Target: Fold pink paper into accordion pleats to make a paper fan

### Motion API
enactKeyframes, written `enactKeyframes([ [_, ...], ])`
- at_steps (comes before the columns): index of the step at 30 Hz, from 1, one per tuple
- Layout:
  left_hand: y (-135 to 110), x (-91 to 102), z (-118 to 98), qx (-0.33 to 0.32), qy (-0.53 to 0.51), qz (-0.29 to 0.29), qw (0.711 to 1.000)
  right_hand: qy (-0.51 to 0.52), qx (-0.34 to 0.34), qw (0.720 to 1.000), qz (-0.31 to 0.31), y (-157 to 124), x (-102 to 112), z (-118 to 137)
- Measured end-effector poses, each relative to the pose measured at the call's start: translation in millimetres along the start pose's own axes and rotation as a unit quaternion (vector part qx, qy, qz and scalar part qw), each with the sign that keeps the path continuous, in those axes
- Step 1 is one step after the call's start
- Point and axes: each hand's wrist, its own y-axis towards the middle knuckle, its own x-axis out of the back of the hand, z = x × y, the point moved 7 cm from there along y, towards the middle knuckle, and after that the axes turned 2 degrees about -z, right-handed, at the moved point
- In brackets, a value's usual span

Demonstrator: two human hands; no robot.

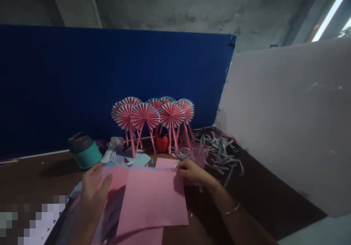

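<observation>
A blue panel (115,69) is standing behind the brown tabletop (263,188), where you are holding a pink sheet (155,197) over more pink paper. Your left hand (95,186) is spreading loosely beside it, thumb apart from fingers; blur is hiding whether it is touching paper. Your right hand (193,172) is pinching the sheet's upper right corner. Beyond, pink pleated fans (172,115) are standing between curled strips (219,141) and a teal container (87,156).

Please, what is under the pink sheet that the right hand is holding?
Past its near edge, more pink paper and brown tabletop show. What lies under the middle of the pink sheet is covered and cannot be seen.
</observation>
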Motion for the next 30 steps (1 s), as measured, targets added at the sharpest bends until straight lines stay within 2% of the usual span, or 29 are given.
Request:
enactKeyframes([
  [1,-2,1.2,-13,-0.085,0.088,-0.011,0.992,-0.065,0.003,0.998,0.0,-1,-4,1],
  [2,-9,-7.7,-22,-0.171,0.17,0.022,0.97,-0.122,0.012,0.992,-0.009,-2,-7,3],
  [3,-21,-22.0,-27,-0.256,0.231,0.072,0.936,-0.171,0.03,0.984,-0.032,-3,-10,8],
  [5,-61,-60.9,-19,-0.409,0.278,0.241,0.835,-0.247,0.055,0.967,-0.029,-6,-22,15],
  [6,-82,-75.6,-8,-0.46,0.289,0.3,0.784,-0.273,0.071,0.959,-0.02,-7,-28,19],
  [7,-99,-88.3,7,-0.484,0.317,0.344,0.74,-0.293,0.085,0.952,-0.019,-7,-32,23],
  [9,-123,-104.7,34,-0.516,0.364,0.369,0.682,-0.299,0.098,0.949,-0.011,-9,-35,26],
  [10,-130,-109.5,45,-0.53,0.38,0.365,0.664,-0.281,0.091,0.955,0.002,-9,-33,25],
  [12,-136,-114.7,58,-0.541,0.399,0.349,0.653,-0.207,0.059,0.975,0.051,-10,-22,20],
  [13,-138,-115.8,60,-0.551,0.397,0.341,0.65,-0.164,0.032,0.983,0.077,-11,-12,15],
  [14,-138,-117.2,60,-0.553,0.398,0.341,0.647,-0.135,0.013,0.988,0.076,-13,4,12],
  [15,-139,-118.8,60,-0.551,0.4,0.345,0.646,-0.139,-0.024,0.989,0.051,-14,26,6],
  [16,-138,-120.9,59,-0.542,0.407,0.35,0.647,-0.173,-0.078,0.982,-0.007,-17,55,-2],
  [17,-138,-123.4,60,-0.53,0.414,0.36,0.647,-0.231,-0.152,0.956,-0.093,-23,89,-11],
  [18,-139,-126.1,61,-0.518,0.42,0.367,0.648,-0.266,-0.199,0.933,-0.14,-29,116,-17],
  [20,-140,-131.5,68,-0.499,0.433,0.366,0.656,-0.314,-0.27,0.889,-0.198,-41,155,-27],
  [21,-140,-133.6,74,-0.492,0.441,0.355,0.662,-0.334,-0.303,0.866,-0.217,-46,169,-32],
  [23,-141,-136.4,86,-0.487,0.457,0.322,0.671,-0.362,-0.346,0.834,-0.231,-50,180,-41],
  [26,-144,-138.2,94,-0.488,0.466,0.313,0.668,-0.391,-0.363,0.817,-0.218,-46,173,-49],
  [28,-145,-137.4,86,-0.475,0.472,0.332,0.665,-0.406,-0.361,0.814,-0.207,-41,164,-51],
  [30,-145,-135.6,67,-0.462,0.476,0.36,0.656,-0.417,-0.356,0.812,-0.201,-38,157,-52],
])
